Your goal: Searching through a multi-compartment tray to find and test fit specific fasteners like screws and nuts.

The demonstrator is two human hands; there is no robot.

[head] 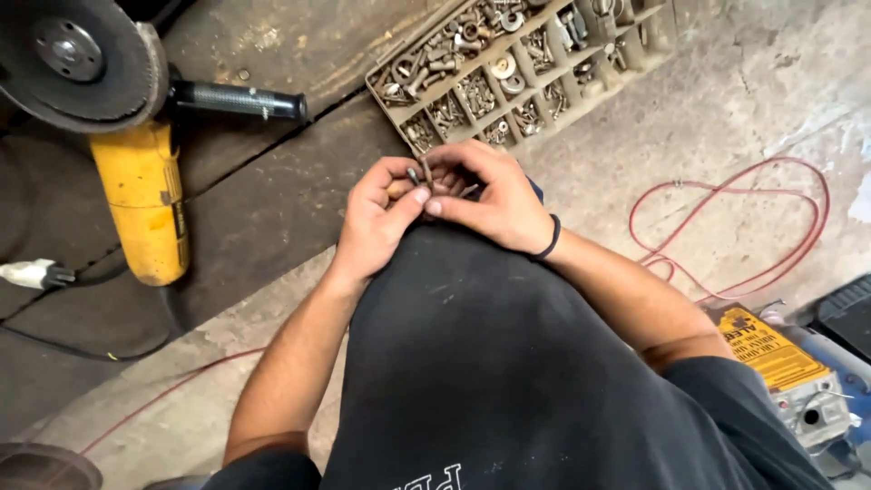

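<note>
head view looks down over a dark shirt [508, 381] and both bare forearms to the two hands, which meet just past the knee. left hand [376, 218] is cupped, palm up, and carries a small bunch of rusty bolts and screws [434, 177]; its thumb presses down on them. right hand [494, 195], with a dark band [550, 238] at the wrist, has its fingers [435, 206] pressed together, pinching one of those screws at the left hand's thumb. exactly which screw is pinched is hard to tell, since they overlap.

near right, a yellow-labelled machine [780, 363] sits on the concrete floor [726, 100], and a red cable [726, 227] loops beyond it. left of the hands, a yellow angle grinder [141, 195] lies on a dark mat [263, 209], its disc [77, 59] at the far left and its black side handle [240, 100] pointing right. a white plug [32, 272] lies near its body. farthest off, just beyond the hands, a compartment tray [626, 68] holds sorted nuts, washers and bolts [472, 63].
</note>
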